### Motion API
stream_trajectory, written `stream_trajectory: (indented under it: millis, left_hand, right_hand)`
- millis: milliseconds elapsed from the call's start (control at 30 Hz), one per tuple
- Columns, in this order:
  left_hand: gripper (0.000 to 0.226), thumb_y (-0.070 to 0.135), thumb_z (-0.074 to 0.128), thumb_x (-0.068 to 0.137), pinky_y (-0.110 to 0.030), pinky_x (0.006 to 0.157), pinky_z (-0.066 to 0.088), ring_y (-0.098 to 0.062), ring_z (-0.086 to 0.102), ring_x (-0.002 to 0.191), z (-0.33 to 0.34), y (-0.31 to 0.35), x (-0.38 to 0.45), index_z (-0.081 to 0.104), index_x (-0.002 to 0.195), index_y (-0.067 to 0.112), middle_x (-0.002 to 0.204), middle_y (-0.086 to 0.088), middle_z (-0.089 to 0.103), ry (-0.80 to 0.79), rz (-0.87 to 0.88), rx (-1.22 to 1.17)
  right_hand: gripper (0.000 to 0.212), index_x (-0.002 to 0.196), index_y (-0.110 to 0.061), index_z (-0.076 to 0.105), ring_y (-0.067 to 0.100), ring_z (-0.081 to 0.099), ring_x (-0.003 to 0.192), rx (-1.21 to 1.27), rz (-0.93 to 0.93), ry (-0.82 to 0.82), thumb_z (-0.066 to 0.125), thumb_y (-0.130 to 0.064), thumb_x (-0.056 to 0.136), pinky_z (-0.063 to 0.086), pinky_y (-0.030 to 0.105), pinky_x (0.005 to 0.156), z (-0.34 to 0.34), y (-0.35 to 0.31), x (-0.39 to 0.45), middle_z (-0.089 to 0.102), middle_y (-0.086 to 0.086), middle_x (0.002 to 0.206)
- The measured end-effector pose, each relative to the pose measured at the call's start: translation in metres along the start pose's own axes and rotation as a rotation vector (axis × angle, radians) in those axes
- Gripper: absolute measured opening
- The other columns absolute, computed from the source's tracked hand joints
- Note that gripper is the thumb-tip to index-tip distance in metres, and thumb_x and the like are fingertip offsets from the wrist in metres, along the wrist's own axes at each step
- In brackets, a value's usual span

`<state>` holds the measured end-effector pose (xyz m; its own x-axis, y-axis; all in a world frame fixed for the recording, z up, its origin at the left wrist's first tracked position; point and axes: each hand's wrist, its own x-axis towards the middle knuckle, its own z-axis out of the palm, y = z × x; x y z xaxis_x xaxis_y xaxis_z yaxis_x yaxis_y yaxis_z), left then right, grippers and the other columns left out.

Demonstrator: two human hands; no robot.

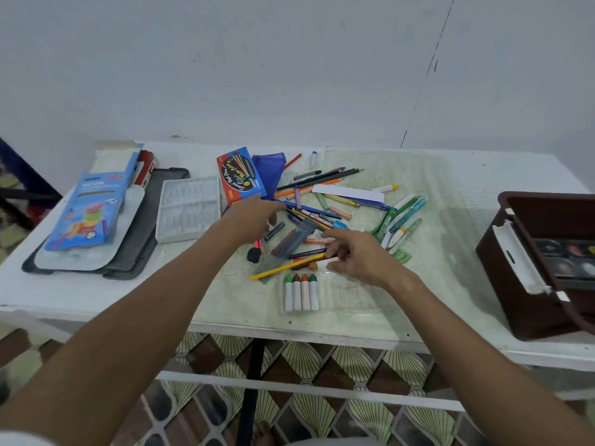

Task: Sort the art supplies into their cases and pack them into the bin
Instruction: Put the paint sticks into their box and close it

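Loose pile [325, 207] at table [450, 194] centre. Left hand [254, 217] over it, grip unclear. Right hand [357, 255] pinching blue pencil [309, 253], likely for sorting. Four crayons [301, 292] in tray at 6 o'clock. Bin [515, 262] at 3 o'clock.

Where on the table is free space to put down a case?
Free: the table between the green pens and the brown bin; also the near left edge, in front of the dark tray. Crowded: the middle, where the loose pile lies under both hands, and the clear tray in front of it.
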<state>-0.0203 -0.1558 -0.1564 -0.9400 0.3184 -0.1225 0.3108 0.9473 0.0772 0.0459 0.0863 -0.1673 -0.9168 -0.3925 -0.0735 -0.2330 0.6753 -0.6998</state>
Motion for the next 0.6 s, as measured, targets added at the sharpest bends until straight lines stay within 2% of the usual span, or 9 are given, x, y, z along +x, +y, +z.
stream_trajectory:
  millis: [100, 167, 267, 367, 400, 500, 600]
  left_hand:
    - [0.057, 0.010, 0.062, 0.089, -0.029, 0.073, 0.049, -0.013, 0.053, 0.098, 0.004, -0.001, -0.002, 0.043, 0.139, 0.030, 0.110, 0.007, 0.063, 0.022, 0.018, -0.014]
    - [0.055, 0.013, 0.062, 0.090, -0.029, 0.072, 0.046, -0.015, 0.048, 0.096, 0.009, -0.004, -0.002, 0.043, 0.138, 0.033, 0.107, 0.007, 0.059, 0.049, 0.024, -0.042]
    - [0.054, 0.012, 0.061, 0.091, -0.035, 0.084, 0.047, -0.016, 0.045, 0.102, 0.014, -0.005, -0.005, 0.043, 0.139, 0.029, 0.107, 0.010, 0.064, 0.126, 0.033, -0.202]
    - [0.050, 0.007, 0.060, 0.092, -0.029, 0.086, 0.048, -0.008, 0.050, 0.089, 0.013, 0.001, -0.011, 0.046, 0.138, 0.020, 0.102, 0.007, 0.065, 0.276, 0.020, -0.462]
    - [0.048, 0.006, 0.059, 0.092, -0.026, 0.085, 0.047, -0.006, 0.050, 0.084, 0.011, 0.004, -0.014, 0.047, 0.137, 0.018, 0.101, 0.006, 0.064, 0.326, 0.014, -0.530]
    - [0.046, 0.006, 0.058, 0.092, -0.021, 0.080, 0.048, -0.006, 0.055, 0.085, 0.006, 0.015, -0.027, 0.048, 0.136, 0.017, 0.101, 0.005, 0.061, 0.405, -0.013, -0.684]
    - [0.046, 0.011, 0.058, 0.093, -0.017, 0.074, 0.050, -0.007, 0.058, 0.088, 0.004, 0.031, -0.045, 0.047, 0.137, 0.019, 0.101, 0.006, 0.059, 0.439, -0.031, -0.799]
  right_hand:
    - [0.061, 0.131, -0.017, 0.055, 0.009, 0.054, 0.072, -0.012, -0.014, -0.002, 0.079, -0.009, 0.076, 0.048, 0.020, 0.071, 0.001, 0.000, 0.001, 0.065, -0.008, 0.093]
    - [0.061, 0.130, -0.017, 0.056, 0.015, 0.057, 0.076, -0.023, -0.027, 0.006, 0.080, -0.009, 0.075, 0.051, 0.026, 0.073, 0.002, 0.000, 0.002, 0.065, -0.007, 0.095]
    - [0.057, 0.128, -0.015, 0.058, 0.019, 0.062, 0.081, -0.017, -0.054, 0.024, 0.079, -0.008, 0.076, 0.053, 0.030, 0.077, 0.003, 0.002, 0.003, 0.068, -0.007, 0.093]
    - [0.053, 0.129, -0.016, 0.057, 0.006, 0.058, 0.077, 0.005, -0.065, 0.049, 0.076, -0.011, 0.080, 0.047, 0.013, 0.072, 0.004, 0.006, 0.002, 0.069, -0.008, 0.093]
    - [0.053, 0.129, -0.017, 0.057, 0.006, 0.057, 0.076, 0.032, -0.057, 0.064, 0.075, -0.010, 0.080, 0.046, 0.011, 0.070, 0.004, 0.007, 0.002, 0.069, -0.009, 0.093]
    - [0.051, 0.127, -0.019, 0.058, 0.015, 0.056, 0.073, 0.152, -0.023, 0.160, 0.076, -0.011, 0.080, 0.050, 0.023, 0.071, 0.000, 0.005, -0.002, 0.071, -0.008, 0.092]
    - [0.048, 0.125, -0.020, 0.059, 0.011, 0.059, 0.070, 0.227, -0.021, 0.231, 0.076, -0.014, 0.081, 0.051, 0.022, 0.068, -0.004, -0.002, -0.014, 0.072, -0.009, 0.089]
